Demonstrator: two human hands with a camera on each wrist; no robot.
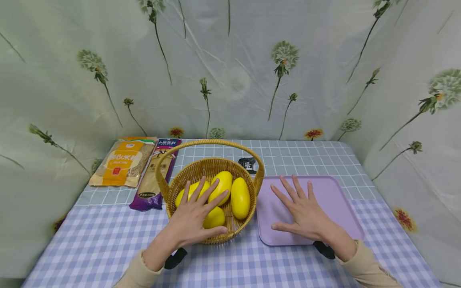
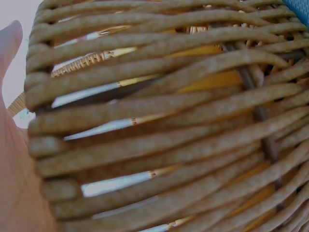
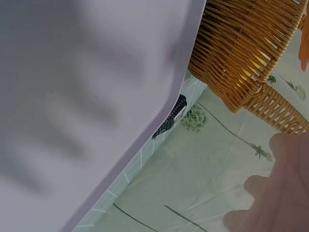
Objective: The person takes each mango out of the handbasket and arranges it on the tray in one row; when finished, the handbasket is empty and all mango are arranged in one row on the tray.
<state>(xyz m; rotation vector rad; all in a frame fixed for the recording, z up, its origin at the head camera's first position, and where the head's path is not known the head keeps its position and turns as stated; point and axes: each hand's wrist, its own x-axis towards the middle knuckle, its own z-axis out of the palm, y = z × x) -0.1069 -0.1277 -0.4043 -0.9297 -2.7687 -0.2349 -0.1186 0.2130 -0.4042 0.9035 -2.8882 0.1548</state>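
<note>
In the head view my left hand is spread with straight fingers over the near left part of a wicker basket with a tall arched handle. Inside lie several smooth yellow fruits that look like mangoes, partly hidden behind the fingers. The left wrist view is filled by the basket's woven wall, the hand showing along the left edge. My right hand hovers, fingers spread, over a flat lilac tray right of the basket. Its blurred shadow falls on the tray in the right wrist view. Neither hand holds anything.
At the back left lie an orange-and-clear bag of grain and a long purple-ended noodle packet. A small black object sits behind the basket and tray. A checked cloth covers the table's front; floral curtains enclose the back and sides.
</note>
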